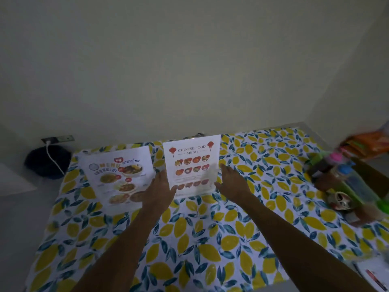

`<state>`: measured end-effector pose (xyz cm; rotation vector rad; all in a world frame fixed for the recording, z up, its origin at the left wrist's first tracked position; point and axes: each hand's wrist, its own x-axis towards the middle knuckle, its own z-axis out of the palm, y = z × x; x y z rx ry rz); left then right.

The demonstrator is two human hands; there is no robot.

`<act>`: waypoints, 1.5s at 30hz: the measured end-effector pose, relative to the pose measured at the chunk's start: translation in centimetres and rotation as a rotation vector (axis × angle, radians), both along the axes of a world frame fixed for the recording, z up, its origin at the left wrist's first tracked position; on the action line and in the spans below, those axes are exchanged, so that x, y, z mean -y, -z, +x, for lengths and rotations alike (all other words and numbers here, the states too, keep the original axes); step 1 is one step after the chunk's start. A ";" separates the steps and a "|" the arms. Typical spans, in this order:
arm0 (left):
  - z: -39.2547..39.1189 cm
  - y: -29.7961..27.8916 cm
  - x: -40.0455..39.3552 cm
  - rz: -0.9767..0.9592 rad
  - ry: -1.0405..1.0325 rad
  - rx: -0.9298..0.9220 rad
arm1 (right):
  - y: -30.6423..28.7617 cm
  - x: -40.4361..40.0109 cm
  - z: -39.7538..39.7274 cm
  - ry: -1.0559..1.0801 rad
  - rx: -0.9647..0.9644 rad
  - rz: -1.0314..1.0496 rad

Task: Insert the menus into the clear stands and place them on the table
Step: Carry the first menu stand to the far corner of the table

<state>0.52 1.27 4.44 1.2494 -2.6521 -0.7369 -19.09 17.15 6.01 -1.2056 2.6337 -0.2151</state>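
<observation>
A Chinese food menu in a clear stand point(192, 165) stands upright at the middle back of the lemon-print table point(189, 239). My left hand point(161, 191) rests against the stand's lower left edge, fingers spread. My right hand point(230, 183) is at its lower right edge, fingers apart, the fingertips touching or nearly touching the stand. To the left a second menu with Thai text and food photos point(120, 175) leans back in its own stand, apart from my hands.
Bottles, a can and packets point(345, 186) crowd the table's right side. Loose printed sheets point(372, 277) lie at the lower right corner. A dark round object with a white cable point(47, 163) sits left of the table by the wall.
</observation>
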 end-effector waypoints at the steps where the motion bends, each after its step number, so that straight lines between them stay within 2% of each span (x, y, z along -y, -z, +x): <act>1: -0.9 0.5 0.4 0.055 -0.052 -0.032 | 0.6 0.7 -1.1 0.026 0.060 -0.043; 4: -3.2 2.1 1.5 0.151 -0.199 -0.165 | 3.0 3.1 -4.0 0.158 0.328 -0.240; 6: -4.4 2.4 1.5 0.159 -0.280 -0.167 | 4.4 4.4 -5.1 0.204 0.427 -0.351; 9: -5.6 2.4 1.3 0.147 -0.390 -0.140 | 5.8 5.0 -6.0 0.167 0.372 -0.382; 15: -5.8 1.9 0.3 0.131 -0.422 -0.166 | 6.2 4.2 -6.7 0.083 0.324 -0.428; 23: -5.8 -0.6 -2.5 0.040 -0.386 -0.202 | 3.9 1.0 -7.4 0.052 0.243 -0.488; 29: -8.3 -3.0 -5.7 -0.100 -0.264 -0.254 | 0.3 -4.2 -9.4 0.070 0.133 -0.537; 37: -16.4 -7.4 -9.8 -0.126 -0.129 -0.357 | -5.6 -10.3 -15.9 0.175 0.001 -0.547; 45: -29.0 -10.2 -13.3 -0.168 0.043 -0.438 | -9.6 -15.5 -28.0 0.238 -0.089 -0.533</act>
